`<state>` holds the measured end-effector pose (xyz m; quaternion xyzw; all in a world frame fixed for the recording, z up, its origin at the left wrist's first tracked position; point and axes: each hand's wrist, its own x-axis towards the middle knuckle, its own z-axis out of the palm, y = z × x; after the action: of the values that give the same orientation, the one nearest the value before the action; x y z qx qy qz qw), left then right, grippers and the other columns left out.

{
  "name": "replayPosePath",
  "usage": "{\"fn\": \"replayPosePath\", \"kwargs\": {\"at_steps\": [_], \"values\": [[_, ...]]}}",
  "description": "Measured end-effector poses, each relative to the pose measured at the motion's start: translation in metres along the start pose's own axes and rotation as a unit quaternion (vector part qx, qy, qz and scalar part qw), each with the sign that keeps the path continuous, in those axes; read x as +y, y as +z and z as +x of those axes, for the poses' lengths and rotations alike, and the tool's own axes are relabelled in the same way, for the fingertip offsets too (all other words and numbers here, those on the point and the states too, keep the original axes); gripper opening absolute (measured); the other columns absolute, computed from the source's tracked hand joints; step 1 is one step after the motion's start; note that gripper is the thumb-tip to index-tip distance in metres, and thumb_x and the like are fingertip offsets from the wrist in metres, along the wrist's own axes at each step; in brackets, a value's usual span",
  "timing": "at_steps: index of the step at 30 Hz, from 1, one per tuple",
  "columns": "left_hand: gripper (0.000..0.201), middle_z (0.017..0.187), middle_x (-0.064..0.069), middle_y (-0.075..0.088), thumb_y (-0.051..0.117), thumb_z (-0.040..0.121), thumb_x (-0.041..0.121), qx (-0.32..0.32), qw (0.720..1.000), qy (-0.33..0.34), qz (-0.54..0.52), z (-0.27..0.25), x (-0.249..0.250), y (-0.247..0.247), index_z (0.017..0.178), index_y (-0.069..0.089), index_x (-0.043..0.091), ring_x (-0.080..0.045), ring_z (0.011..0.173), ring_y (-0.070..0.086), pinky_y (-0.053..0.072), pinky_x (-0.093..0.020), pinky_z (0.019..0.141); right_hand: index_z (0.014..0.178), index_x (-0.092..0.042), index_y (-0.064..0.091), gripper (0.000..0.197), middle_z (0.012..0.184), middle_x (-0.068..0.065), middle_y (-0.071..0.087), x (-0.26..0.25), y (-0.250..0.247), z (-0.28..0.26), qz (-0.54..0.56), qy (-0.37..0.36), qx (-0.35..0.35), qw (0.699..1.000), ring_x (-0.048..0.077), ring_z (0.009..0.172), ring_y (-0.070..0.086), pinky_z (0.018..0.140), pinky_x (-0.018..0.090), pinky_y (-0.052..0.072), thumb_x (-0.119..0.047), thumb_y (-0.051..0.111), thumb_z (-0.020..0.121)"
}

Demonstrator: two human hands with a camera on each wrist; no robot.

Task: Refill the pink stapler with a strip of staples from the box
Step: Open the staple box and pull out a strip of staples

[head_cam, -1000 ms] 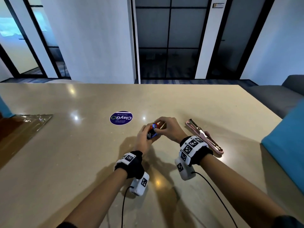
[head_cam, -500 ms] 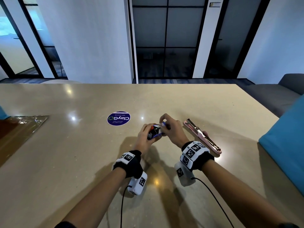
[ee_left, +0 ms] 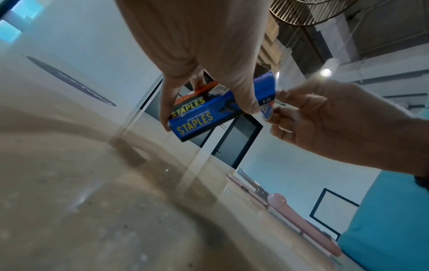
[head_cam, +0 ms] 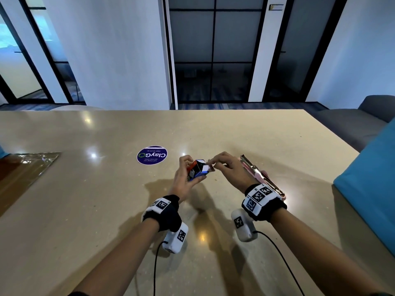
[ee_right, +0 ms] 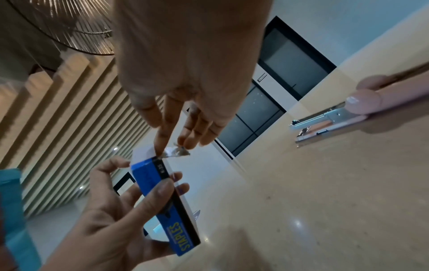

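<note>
My left hand grips a blue box of staples a little above the table, thumb on one long side and fingers on the other. The box has its end flap open towards my right hand. That hand's fingertips pinch a silvery strip of staples at the open end; how far it is out I cannot tell. The pink stapler lies opened flat on the table just right of my right hand, its metal staple channel facing up.
A round purple sticker is on the beige table beyond my left hand. A clear plastic sheet lies at the table's left edge. A teal cushion borders the right side, with a grey sofa behind it.
My right hand has drawn back to the right from the box's end, where the flap now stands open. The left hand keeps hold of the box.
</note>
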<state>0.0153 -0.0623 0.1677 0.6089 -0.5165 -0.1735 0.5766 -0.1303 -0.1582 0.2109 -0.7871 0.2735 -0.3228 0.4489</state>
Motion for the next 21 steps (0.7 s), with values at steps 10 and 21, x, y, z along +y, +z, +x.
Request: {"fn": "replayPosePath", "kwargs": {"at_steps": [10, 21], "values": [[0.053, 0.120, 0.000, 0.051, 0.064, 0.081, -0.007, -0.039, 0.995, 0.066, 0.070, 0.000, 0.002, -0.002, 0.115, 0.041, 0.027, -0.016, 0.106, 0.055, 0.041, 0.004, 0.084, 0.065, -0.017, 0.067, 0.014, 0.087, 0.005, 0.055, 0.000, -0.001, -0.003, 0.011, -0.002, -0.041, 0.999, 0.011, 0.078, 0.054, 0.063, 0.020, 0.043, -0.018, 0.075, 0.076], [0.047, 0.126, -0.010, 0.047, 0.060, 0.084, 0.000, -0.087, 0.990, -0.006, 0.108, -0.002, 0.008, -0.003, 0.127, 0.041, 0.008, -0.024, 0.118, 0.046, 0.043, -0.034, 0.102, 0.089, -0.015, 0.071, 0.025, 0.094, 0.016, 0.065, 0.007, 0.000, -0.004, 0.004, -0.038, -0.019, 0.999, 0.026, 0.082, 0.066, 0.071, 0.023, 0.053, -0.013, 0.082, 0.067]]}}
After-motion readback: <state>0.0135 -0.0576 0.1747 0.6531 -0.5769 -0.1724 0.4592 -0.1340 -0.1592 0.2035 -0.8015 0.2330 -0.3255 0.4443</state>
